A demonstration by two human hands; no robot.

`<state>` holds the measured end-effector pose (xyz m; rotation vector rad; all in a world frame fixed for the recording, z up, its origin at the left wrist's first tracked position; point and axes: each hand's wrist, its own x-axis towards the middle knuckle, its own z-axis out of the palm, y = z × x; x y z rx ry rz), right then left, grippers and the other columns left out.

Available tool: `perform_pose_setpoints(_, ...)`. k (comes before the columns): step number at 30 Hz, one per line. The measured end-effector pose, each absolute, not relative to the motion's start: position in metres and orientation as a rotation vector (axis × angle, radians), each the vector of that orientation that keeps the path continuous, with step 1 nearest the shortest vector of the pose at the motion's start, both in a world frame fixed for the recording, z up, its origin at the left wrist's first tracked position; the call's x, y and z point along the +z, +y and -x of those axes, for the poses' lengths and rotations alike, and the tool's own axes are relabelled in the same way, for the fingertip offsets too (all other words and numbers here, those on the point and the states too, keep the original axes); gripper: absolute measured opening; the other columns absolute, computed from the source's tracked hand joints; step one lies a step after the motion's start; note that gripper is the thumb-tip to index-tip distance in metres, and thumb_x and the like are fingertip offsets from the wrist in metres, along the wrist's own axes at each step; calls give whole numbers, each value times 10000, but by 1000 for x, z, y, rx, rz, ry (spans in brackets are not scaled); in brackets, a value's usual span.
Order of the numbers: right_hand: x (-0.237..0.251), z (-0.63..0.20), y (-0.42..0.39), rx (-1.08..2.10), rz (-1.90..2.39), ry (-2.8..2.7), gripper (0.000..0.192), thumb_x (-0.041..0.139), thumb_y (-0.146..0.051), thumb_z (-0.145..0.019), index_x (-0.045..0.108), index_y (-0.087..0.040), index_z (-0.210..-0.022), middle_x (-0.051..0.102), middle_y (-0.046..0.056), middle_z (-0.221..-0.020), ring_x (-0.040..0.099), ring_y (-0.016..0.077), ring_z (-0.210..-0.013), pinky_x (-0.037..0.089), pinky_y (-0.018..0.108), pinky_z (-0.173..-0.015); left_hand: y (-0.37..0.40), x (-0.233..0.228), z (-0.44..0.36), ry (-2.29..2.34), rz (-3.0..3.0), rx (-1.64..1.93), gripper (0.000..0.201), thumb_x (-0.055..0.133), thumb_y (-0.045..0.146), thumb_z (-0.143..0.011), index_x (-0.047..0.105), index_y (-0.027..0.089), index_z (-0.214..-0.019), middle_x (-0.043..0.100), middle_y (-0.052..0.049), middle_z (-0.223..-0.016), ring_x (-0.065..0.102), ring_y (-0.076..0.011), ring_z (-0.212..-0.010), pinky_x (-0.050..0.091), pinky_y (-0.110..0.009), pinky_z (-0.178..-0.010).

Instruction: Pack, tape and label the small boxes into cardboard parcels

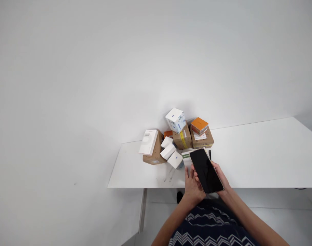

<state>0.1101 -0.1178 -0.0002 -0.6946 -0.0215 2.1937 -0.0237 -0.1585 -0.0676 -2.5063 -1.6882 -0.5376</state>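
Note:
A black-screened smartphone (206,171) is held tilted over the table's front edge, with its dark display facing up. My right hand (221,176) is closed around its right side. Against the lower left edge of the phone is my left hand (194,187), partly beneath it, with some fingers showing beside the case and the rest hidden. Just behind the phone lies a white item with a green band (186,156), mostly covered. A black pen-like stick (210,154) rests beyond my right hand.
On the white table (260,157), a brown carton (156,158) carries a white flat box (148,141). Several small white boxes (175,159) lie beside it. A patterned white box (175,119) and an orange box (199,124) top two more cartons near the wall.

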Motion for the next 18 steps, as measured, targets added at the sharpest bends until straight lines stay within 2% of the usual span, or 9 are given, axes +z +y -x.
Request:
perform_pose_setpoints(5, -3, -111, -117, 2292, 651, -58, 412, 498, -424, -838, 661, -137, -1085, 751, 93, -852, 714, 242, -763, 579, 387, -744, -157, -66, 23, -1637, 2503, -546, 710, 531, 419, -759, 345, 185, -1403, 393, -112, -1431, 278, -337, -1329, 235, -608, -1070)
perform_pose_setpoints(11, 0, -120, -116, 2274, 708, -147, 517, 428, -501, -836, 626, -134, -1143, 730, 127, -974, 703, 256, -826, 551, 423, -790, -158, -54, 23, -1687, 2571, -427, 633, 518, 443, -794, 400, 206, -1368, 416, -117, -1410, 321, -334, -1304, 236, -607, -1072)
perform_pose_setpoints(14, 5, -135, -114, 2162, 815, -259, 545, 401, -532, -831, 619, -147, -1148, 713, 129, -1039, 692, 272, -871, 533, 436, -820, -159, -44, 24, -1649, 2608, -410, 668, 492, 529, -812, 392, 186, -1376, 392, -125, -1428, 280, -347, -1336, 230, -601, -1071)
perform_pose_setpoints(18, 2, -169, -106, 1856, 1045, -449, 650, 332, -624, -818, 570, -160, -1208, 680, 149, -1110, 672, 303, -930, 520, 459, -828, -159, -35, 25, -1655, 2584, -433, 691, 473, 605, -811, 407, 207, -1373, 422, -114, -1407, 294, -345, -1330, 231, -582, -1075)
